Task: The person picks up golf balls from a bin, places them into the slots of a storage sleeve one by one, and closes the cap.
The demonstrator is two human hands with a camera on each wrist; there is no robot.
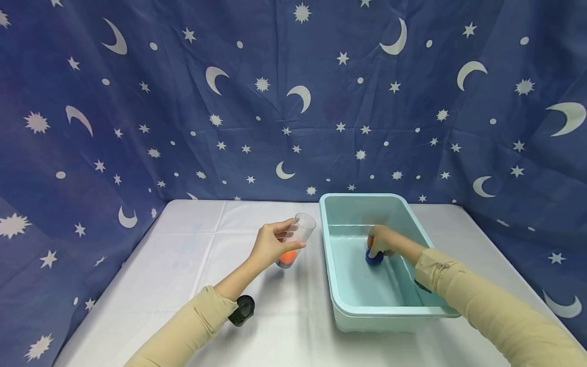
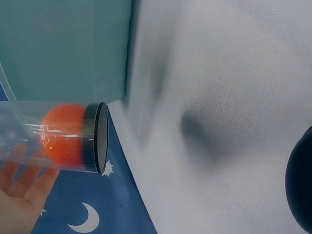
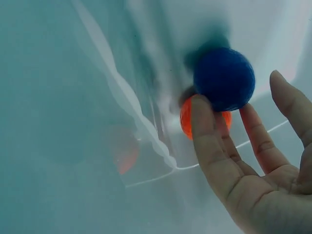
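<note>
Hands well apart, one on each job. Left hand (image 1: 269,243) clamped round a clear tube (image 1: 300,230), thumb on the near side, fingers behind; tube tilted, its mouth up and towards the bin, base raised off the white cloth (image 1: 183,260) and throwing a shadow. Orange ball (image 2: 63,134) sits at the bottom of the tube, against the dark base cap (image 2: 96,138). Right hand (image 1: 384,239) reaches down inside the pale teal bin (image 1: 335,275), which stands on the cloth to the right of the tube. Its fingertips are at a blue ball (image 3: 224,78), low in the bin; a second orange ball (image 3: 186,119) shows just beside it, partly covered by the blue one and the fingers. Can't tell whether the right hand actually grips the blue ball, fingers overlap too much. Tan sleeves (image 1: 495,306) on both arms. Blue moon-and-star backdrop (image 1: 174,76) behind the table.
</note>
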